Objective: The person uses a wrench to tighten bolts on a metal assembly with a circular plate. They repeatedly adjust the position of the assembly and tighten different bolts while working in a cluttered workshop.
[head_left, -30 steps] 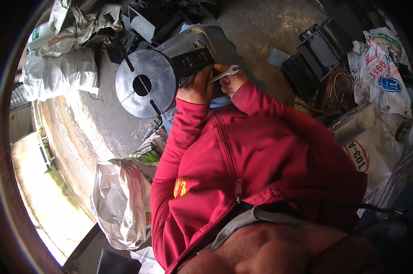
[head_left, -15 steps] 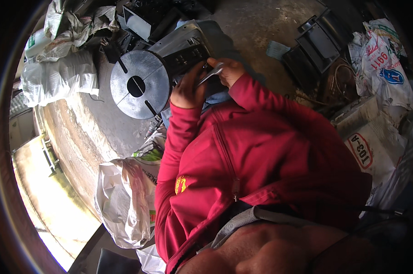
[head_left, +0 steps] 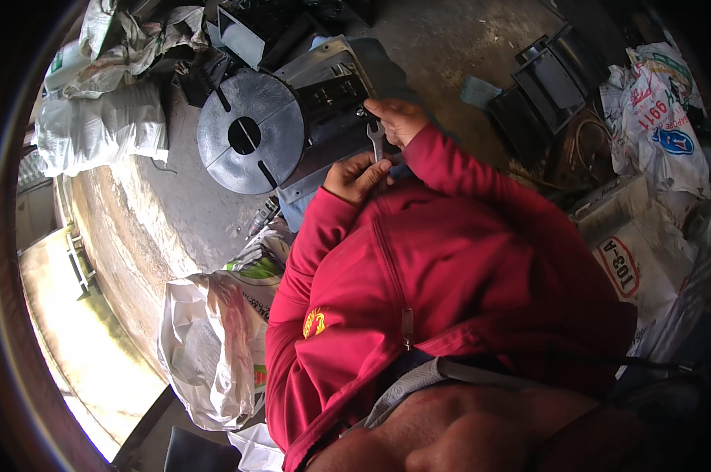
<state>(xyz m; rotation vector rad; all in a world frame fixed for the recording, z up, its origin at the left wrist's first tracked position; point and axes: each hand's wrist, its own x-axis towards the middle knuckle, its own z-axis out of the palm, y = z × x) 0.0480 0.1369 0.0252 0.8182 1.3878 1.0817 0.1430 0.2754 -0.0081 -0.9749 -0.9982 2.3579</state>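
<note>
Your left hand point(head_left: 355, 178), near the upper centre of the frame, is clamped on the shank of an open-ended wrench point(head_left: 376, 146), thumb and fingers together on it. The wrench stands roughly upright in the frame, its forked end toward the top edge, just below a small bright metal fitting point(head_left: 361, 112). Your right hand point(head_left: 401, 122), slightly higher and to the right, has its fingertips beside that fitting; whether they are clamped on it cannot be told. Left of both hands you have a dark slotted bar point(head_left: 329, 95) and a round grey metal disc point(head_left: 275, 130) with a centre hole and two slots. Black metal frames point(head_left: 558, 82) are noted at upper right, printed white bags point(head_left: 661, 130) along the right side, and a crumpled white sack point(head_left: 206, 346) at lower left
</note>
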